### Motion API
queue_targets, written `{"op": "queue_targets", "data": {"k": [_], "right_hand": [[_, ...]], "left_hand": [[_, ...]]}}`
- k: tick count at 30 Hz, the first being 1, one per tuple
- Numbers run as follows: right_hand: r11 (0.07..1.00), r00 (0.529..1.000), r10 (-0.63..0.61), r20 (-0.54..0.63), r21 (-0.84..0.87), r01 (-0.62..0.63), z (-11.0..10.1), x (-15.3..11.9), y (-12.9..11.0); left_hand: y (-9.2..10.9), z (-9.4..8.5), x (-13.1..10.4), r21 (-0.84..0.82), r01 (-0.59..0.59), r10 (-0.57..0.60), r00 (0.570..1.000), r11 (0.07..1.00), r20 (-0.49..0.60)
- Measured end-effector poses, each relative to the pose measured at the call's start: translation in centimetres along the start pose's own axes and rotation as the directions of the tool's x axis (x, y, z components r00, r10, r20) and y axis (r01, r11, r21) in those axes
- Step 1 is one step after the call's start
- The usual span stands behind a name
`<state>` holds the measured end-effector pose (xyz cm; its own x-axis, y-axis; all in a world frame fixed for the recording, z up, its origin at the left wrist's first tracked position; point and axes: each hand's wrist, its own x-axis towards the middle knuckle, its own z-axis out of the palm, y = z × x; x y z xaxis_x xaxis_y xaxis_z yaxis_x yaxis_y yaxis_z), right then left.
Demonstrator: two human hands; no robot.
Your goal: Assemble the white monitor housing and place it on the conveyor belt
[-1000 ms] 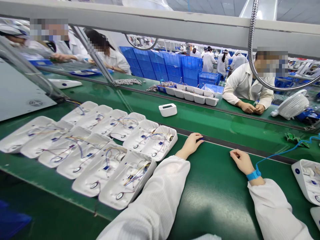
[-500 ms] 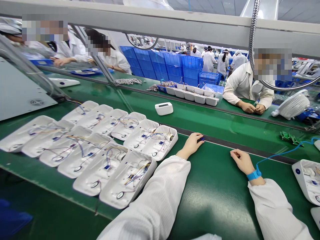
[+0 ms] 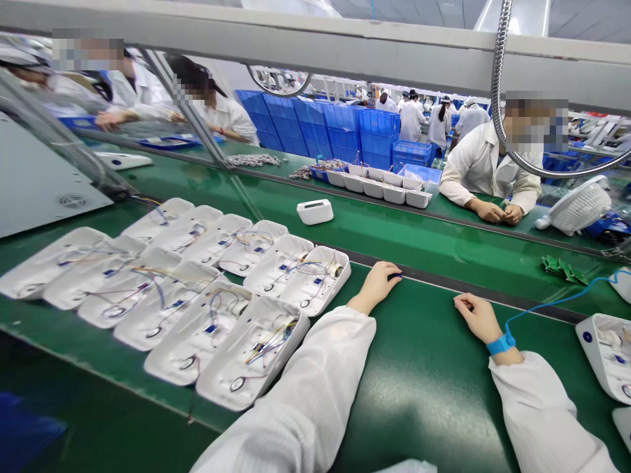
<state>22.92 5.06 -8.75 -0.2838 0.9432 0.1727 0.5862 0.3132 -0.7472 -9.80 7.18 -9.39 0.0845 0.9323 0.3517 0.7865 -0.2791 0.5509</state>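
My left hand [image 3: 378, 284] rests at the far edge of the green work surface [image 3: 419, 381]. Its thumb and fingers are closed on a small dark blue piece [image 3: 395, 276], mostly hidden by the fingers. My right hand [image 3: 477, 316] lies farther right along the same edge, fingers curled together, with nothing visible in them. A blue wrist strap [image 3: 501, 344] with a coiled cord circles the right wrist. Left of my left arm, open white plastic housings [image 3: 246, 368] lie in two rows, holding wires, small blue boards and round parts.
Beyond the edge runs a green conveyor belt [image 3: 394, 230] carrying a white housing with a dark slot [image 3: 315, 211] and green circuit boards [image 3: 563, 269]. More white housings [image 3: 599, 355] stand at right. A metal hose [image 3: 499, 72] hangs overhead. A co-worker [image 3: 486, 167] sits across.
The slotted white housing and the green circuit boards on the belt have shifted left, as has a white part at far left. My hands have stayed in place.
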Motion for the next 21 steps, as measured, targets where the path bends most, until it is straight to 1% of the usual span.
{"op": "queue_targets", "data": {"k": [7,11,16,21], "right_hand": [[1.0,1.0,-0.007,-0.003,-0.003,0.007,0.0,0.0,-0.1],[1.0,1.0,-0.005,-0.001,-0.007,0.005,0.0,0.0,-0.2],[1.0,1.0,0.004,0.0,-0.008,-0.004,-0.1,0.0,-0.3],[1.0,1.0,0.006,-0.005,-0.009,-0.006,-0.1,0.0,-0.5]], "left_hand": [[0.2,-0.1,-0.3,0.032,-0.006,0.006,1.0,0.999,0.013],[-0.5,-0.1,-0.4,0.056,0.007,-0.007,1.0,0.998,0.005],[-1.7,-0.3,-0.5,0.091,0.054,-0.05,0.998,0.994,-0.047],[-1.9,-0.7,-0.5,0.105,0.06,-0.053,0.996,0.993,-0.067]]}}
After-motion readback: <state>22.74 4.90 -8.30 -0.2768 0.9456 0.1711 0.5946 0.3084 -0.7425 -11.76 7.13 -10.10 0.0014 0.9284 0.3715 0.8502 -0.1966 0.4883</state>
